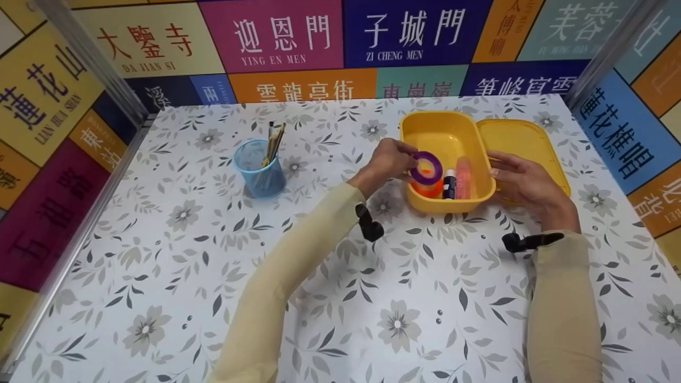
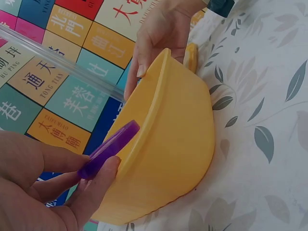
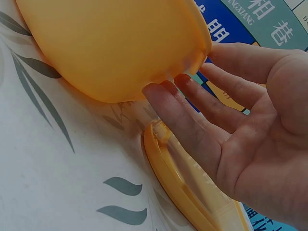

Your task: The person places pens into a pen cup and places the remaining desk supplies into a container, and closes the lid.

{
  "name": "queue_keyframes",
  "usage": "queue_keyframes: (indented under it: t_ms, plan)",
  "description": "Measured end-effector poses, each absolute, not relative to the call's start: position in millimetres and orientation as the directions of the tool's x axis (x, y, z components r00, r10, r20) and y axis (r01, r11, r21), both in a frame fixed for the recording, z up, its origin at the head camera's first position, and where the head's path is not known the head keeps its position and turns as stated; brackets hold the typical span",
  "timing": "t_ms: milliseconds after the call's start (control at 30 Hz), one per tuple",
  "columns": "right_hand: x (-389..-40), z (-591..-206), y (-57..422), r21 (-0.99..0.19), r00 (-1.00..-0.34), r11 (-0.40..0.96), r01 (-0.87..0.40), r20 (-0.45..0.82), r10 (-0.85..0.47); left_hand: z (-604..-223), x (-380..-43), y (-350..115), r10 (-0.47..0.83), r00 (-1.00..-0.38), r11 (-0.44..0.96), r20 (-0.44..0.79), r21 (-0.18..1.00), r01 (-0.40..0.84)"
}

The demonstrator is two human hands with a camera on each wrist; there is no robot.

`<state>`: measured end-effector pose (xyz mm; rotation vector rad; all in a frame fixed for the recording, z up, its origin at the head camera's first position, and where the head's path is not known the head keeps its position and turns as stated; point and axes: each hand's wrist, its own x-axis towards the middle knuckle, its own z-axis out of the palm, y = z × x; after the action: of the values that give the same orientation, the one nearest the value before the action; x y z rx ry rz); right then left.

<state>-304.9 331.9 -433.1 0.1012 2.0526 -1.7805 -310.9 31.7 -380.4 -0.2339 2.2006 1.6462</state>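
Between the thumb and fingertips of my left hand [image 1: 391, 162] is a thin purple ring [image 1: 426, 168], held over the left part of a yellow plastic box [image 1: 447, 206]. In the left wrist view the ring [image 2: 108, 150] appears nearly edge-on, close to the rim. My right hand [image 1: 526, 181] rests with extended fingers against the box's right side. Inside the box lie an orange round object [image 1: 429, 190], a dark blue tube with a white cap [image 1: 449, 187] and a pink translucent tube [image 1: 463, 178]. The ring partly covers the orange object.
Behind my right hand a yellow lid [image 1: 524, 133] lies on the table, right of the box. To the left stands a blue cup [image 1: 263, 178] with several brushes [image 1: 274, 141]. Colourful lettered panels [image 1: 287, 40] border the flower-patterned table [image 1: 319, 319].
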Motion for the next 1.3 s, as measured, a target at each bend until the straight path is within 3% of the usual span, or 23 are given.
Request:
queue_keyframes:
  t_ms: [533,900,1100,1300]
  plan:
    - [-306,-432,333,-0.918,-0.91,0.238,0.316,-0.364,-0.197,-375,-314,56,0.03,-0.925,0.525,-0.379,0.793,-0.308]
    - [-304,-434,331,-0.914,-0.911,0.265,0.305,-0.362,-0.199,-378,-302,61,0.092,-0.965,0.612,-0.247,0.778,-0.141]
    - [-305,-432,332,-0.916,-0.913,0.27,0.296,-0.355,-0.201,-372,-299,55,0.107,-0.973,0.619,-0.204,0.779,-0.095]
    - [-304,-433,332,-0.917,-0.912,0.258,0.305,-0.36,-0.199,-378,-303,35,0.057,-0.991,0.53,-0.12,0.845,-0.072]
